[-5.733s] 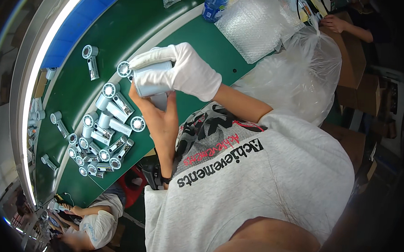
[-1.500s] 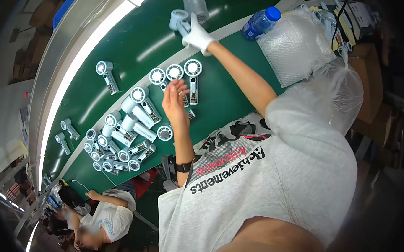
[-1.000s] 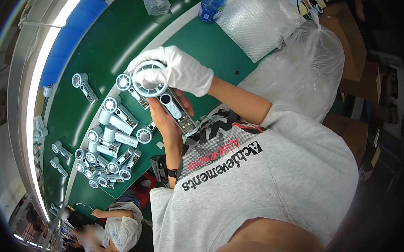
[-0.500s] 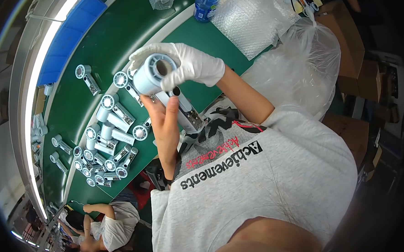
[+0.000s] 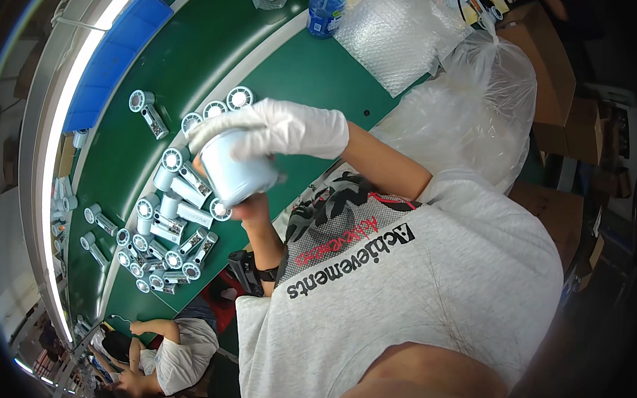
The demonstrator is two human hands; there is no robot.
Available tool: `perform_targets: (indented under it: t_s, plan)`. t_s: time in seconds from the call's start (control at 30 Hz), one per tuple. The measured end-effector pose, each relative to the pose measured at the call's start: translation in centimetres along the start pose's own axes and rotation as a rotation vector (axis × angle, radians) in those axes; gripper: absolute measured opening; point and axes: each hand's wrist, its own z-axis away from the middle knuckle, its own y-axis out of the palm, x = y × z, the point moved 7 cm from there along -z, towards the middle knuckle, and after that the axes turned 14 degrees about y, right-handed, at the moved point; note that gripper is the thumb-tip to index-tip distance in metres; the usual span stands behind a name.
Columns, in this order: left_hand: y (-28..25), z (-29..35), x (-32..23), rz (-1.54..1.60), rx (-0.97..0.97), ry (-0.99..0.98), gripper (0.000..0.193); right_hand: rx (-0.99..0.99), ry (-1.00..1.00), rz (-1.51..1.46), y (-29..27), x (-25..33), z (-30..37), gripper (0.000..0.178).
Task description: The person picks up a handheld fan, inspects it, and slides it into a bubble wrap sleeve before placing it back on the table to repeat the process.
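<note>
Pale blue handheld fan (image 5: 238, 172), smooth rounded cylindrical head, motion-blurred, held up between both hands above green worktop (image 5: 324, 84). Right hand (image 5: 279, 130), white fabric glove, curled over its top, gripping. Left hand (image 5: 254, 209), bare, underneath, mostly hidden; can't tell finger closure. Similar fans (image 5: 194, 215) jumbled just left. Crinkly bubble wrap (image 5: 392, 33) farther off.

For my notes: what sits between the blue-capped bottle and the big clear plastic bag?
Bubble wrap lies between the bottle and the bag, as the head view shows.
</note>
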Motion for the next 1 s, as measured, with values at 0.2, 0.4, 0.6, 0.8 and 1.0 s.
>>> perform_targets:
  t_s: [0.2,0.4,0.6,0.8,1.0]
  plan:
    - [-0.9,1.7,1.6,0.159,-0.624,-0.475,0.054,0.105,0.121,0.357,0.0,-2.6,-1.0,0.038]
    - [-4.6,2.8,2.8,-0.102,-0.723,-0.652,0.046,-0.215,-0.435,0.976,0.5,-2.9,1.2,0.044]
    - [-4.5,0.1,2.7,0.133,-0.673,-0.433,0.045,-0.191,-0.203,0.613,2.3,-4.5,3.6,0.053]
    - [-2.7,-2.9,1.8,-0.573,-0.581,0.093,0.053,-0.677,-0.132,0.788,0.2,-5.7,3.7,0.061]
    - [-3.5,-3.8,7.0,-0.108,-0.368,-0.237,0.055,-0.447,0.494,0.544,-4.1,-8.2,3.5,0.05]
